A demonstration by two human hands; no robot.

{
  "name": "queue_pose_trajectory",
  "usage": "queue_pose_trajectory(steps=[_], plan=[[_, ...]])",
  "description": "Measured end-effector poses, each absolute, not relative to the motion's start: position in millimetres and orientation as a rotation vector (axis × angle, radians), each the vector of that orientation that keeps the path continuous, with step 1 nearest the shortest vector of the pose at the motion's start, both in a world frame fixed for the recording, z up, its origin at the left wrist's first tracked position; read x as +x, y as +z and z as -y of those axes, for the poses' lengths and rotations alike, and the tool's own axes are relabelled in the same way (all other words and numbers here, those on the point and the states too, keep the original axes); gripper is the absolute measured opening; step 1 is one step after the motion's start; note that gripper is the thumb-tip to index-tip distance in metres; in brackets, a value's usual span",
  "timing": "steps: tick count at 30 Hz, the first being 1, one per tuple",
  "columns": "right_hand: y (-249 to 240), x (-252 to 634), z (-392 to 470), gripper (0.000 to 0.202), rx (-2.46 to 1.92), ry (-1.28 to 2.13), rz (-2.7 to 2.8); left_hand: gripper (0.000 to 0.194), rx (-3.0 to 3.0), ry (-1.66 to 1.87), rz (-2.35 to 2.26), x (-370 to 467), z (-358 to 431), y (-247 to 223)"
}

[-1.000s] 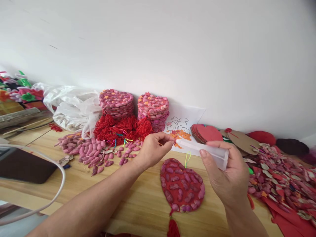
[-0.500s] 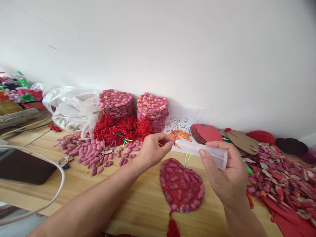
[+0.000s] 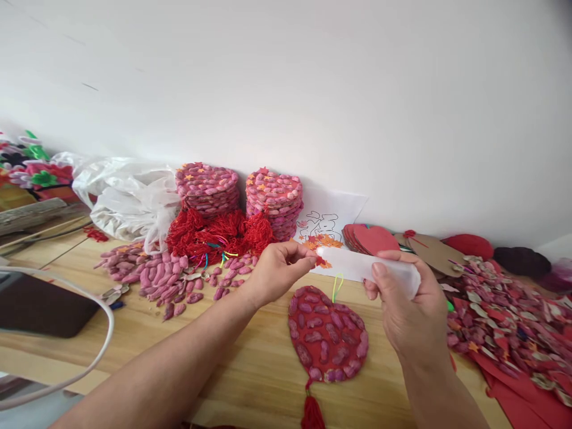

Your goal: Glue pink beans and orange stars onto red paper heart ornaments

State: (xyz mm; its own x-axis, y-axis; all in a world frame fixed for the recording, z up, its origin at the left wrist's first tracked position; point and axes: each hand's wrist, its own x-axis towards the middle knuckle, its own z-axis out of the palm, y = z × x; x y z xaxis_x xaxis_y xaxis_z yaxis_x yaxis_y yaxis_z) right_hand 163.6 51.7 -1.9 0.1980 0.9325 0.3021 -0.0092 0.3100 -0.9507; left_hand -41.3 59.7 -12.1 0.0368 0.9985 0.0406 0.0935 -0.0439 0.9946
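My right hand [image 3: 413,307] is wrapped round a translucent white glue bottle [image 3: 357,265], which lies sideways with its narrow tip pointing left. My left hand [image 3: 281,271] is closed in a pinch right beside that tip; whatever its fingertips hold is too small to make out. Below both hands a red heart [image 3: 328,333] covered with pink-dyed peanut shells lies flat on the wooden table, with a yellow-green loop [image 3: 338,288] on top and a red tassel [image 3: 313,412] at its point. Small orange and red stars [image 3: 324,241] are heaped on a white sheet behind the bottle.
Two stacks of shell-covered hearts [image 3: 208,190] with red tassels [image 3: 223,225] stand by the wall. Loose pink shells [image 3: 163,274] lie left, near a black device [image 3: 44,304] and white cable [image 3: 109,333]. Plain red hearts [image 3: 378,238] and a shell pile [image 3: 513,328] are right.
The bottle has turned a little in my right hand, and its tip now sits slightly higher. My right fingers have shifted along it. My left hand stays pinched in nearly the same place.
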Motion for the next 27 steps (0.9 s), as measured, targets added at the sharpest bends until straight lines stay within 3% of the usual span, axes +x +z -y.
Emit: queue_pose_trajectory(steps=[5,15,20,27], plan=[[-2.2,169.4,-63.0,0.024,-0.855,1.153,0.956,0.028,1.129,1.188,-1.073,-43.4,-61.4,-13.7],[3.1,172.4,-64.0,0.015,-0.794,1.331,0.693,0.024,0.994,1.209,-0.965,-43.7,-62.1,-12.0],[9.3,170.6,-62.7,0.030,-0.863,1.501,0.430,0.024,1.001,1.217,-0.955,-44.2,-62.4,-13.0],[7.0,169.8,-60.4,0.034,-0.698,1.762,0.461,0.026,1.068,1.188,-1.003,-44.7,-61.9,-11.6]])
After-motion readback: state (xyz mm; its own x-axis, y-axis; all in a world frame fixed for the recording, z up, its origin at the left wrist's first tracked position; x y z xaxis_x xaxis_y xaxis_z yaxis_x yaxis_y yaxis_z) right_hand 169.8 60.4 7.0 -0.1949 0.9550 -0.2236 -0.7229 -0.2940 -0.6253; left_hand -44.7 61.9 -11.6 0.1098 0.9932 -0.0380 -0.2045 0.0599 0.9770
